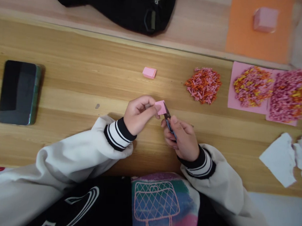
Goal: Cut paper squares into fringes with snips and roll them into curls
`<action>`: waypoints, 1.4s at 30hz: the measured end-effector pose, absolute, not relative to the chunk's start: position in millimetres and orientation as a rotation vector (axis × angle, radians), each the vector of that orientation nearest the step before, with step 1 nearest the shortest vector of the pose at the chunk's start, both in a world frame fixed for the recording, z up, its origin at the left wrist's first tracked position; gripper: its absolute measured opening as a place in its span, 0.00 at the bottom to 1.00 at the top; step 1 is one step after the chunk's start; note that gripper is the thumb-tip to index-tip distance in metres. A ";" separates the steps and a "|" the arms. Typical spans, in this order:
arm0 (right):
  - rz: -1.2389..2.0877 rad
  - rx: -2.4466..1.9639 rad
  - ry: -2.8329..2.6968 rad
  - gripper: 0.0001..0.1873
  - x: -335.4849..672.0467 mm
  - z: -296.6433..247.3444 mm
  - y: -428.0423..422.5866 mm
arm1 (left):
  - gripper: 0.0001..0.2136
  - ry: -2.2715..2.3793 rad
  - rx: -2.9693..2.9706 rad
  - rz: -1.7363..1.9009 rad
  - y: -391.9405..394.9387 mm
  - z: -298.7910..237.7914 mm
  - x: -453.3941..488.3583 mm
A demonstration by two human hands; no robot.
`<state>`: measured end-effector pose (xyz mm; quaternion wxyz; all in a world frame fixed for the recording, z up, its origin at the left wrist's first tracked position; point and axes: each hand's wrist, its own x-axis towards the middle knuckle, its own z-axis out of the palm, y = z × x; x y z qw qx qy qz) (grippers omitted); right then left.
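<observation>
My left hand [139, 114] pinches a small pink paper square [161, 107] between thumb and fingers above the wooden desk [74, 89]. My right hand [182, 137] is closed round a small pair of scissors [167, 119] with blue handles, whose dark blades touch the right edge of the pink square. A small stack of pink paper pieces [149, 72] lies on the desk beyond my hands.
A dark phone [18, 92] lies at the left. A heap of orange and pink paper bits [203, 84] sits to the right, with two more heaps on pink sheets [252, 86]. White torn paper [280, 158] lies at the right; a black bag [125, 8] at the back.
</observation>
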<state>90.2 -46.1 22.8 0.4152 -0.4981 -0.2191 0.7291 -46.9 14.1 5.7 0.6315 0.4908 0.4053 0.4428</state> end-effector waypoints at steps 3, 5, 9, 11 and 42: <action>1.832 -1.250 -0.567 0.24 90.4 22.4 -46.2 | 0.10 0.933 1.124 1.011 14.0 5.4 -47.1; 1.830 -1.255 -0.566 0.25 90.5 22.1 -46.3 | 0.09 0.939 1.120 1.007 13.9 4.9 -47.4; 1.833 -1.254 -0.543 0.25 90.6 21.7 -46.3 | 0.09 0.931 1.111 1.009 13.8 4.5 -47.9; 1.831 -1.249 -0.534 0.25 90.7 21.7 -46.1 | 0.09 0.923 1.109 1.013 13.9 4.8 -47.8; 1.847 -1.218 -0.497 0.25 91.1 22.5 -44.9 | 0.09 0.927 0.999 1.035 13.8 5.4 -45.8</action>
